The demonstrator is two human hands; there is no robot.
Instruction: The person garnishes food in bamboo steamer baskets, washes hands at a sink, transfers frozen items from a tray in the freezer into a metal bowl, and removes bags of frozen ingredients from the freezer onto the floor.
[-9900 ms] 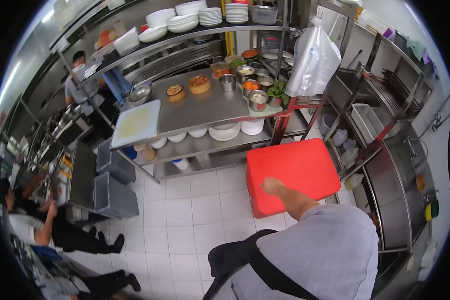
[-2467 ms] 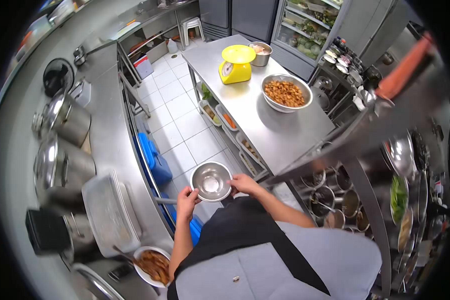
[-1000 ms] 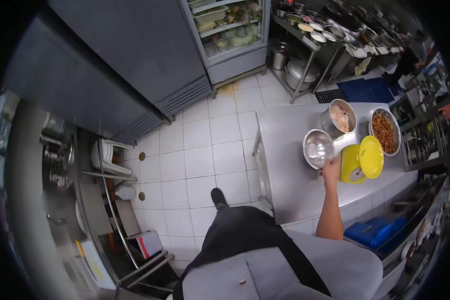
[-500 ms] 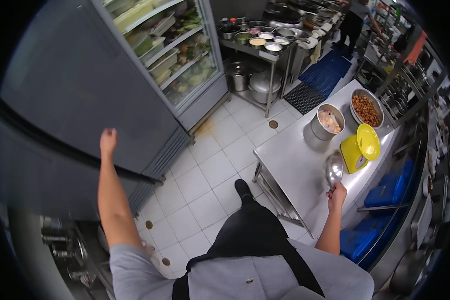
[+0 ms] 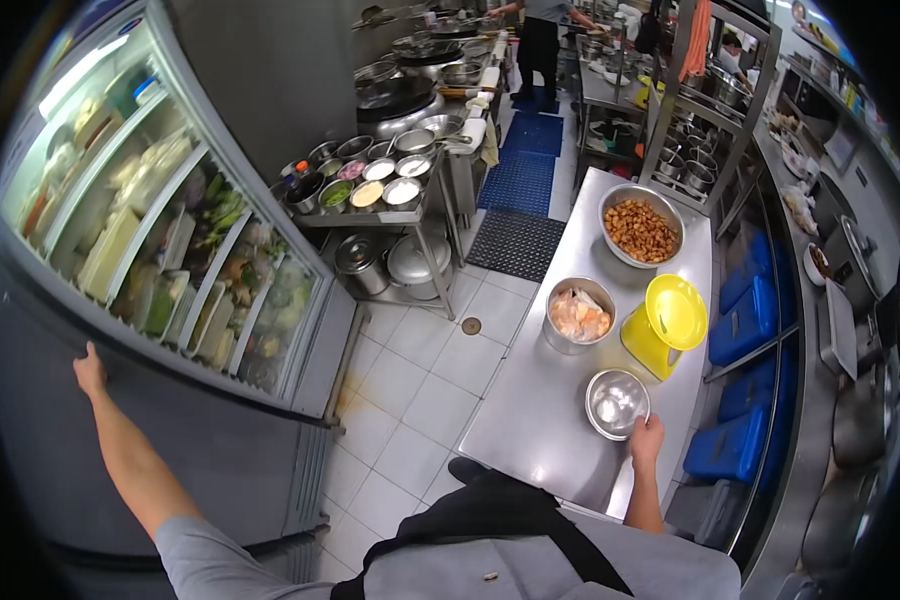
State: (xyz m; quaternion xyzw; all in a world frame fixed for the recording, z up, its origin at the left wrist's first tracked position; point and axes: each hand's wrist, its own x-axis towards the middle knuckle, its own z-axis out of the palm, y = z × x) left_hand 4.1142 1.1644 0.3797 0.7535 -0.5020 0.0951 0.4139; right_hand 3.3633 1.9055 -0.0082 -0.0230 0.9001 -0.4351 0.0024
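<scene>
My right hand (image 5: 647, 440) grips the rim of a shiny steel bowl (image 5: 618, 400), its inside facing up, at the near end of the steel table (image 5: 525, 420). No contents show in it. Just beyond the bowl stands a yellow kitchen scale (image 5: 648, 345) with a round yellow pan (image 5: 677, 312). A steel pot (image 5: 574, 343) beside it holds pale pinkish raw pieces. Behind these, a wide bowl (image 5: 610, 250) is full of browned chunks. My left hand (image 5: 91, 370) reaches far out to the grey door (image 5: 170, 430) below the glass-fronted fridge; its fingers are too small and partly hidden to read.
A glass-fronted fridge (image 5: 290, 300) packed with food stands at left. Ahead, a steel stand (image 5: 430, 235) carries several small pans of ingredients. Blue bins (image 5: 745, 325) sit under the right-hand shelving. Dark mats (image 5: 515, 243) line the aisle, where another person (image 5: 538, 55) stands.
My view has turned, bringing more of the fridge and aisle into sight. The bowl in my right hand has tipped so its inside shows. My left hand remains at the grey door, farther out left.
</scene>
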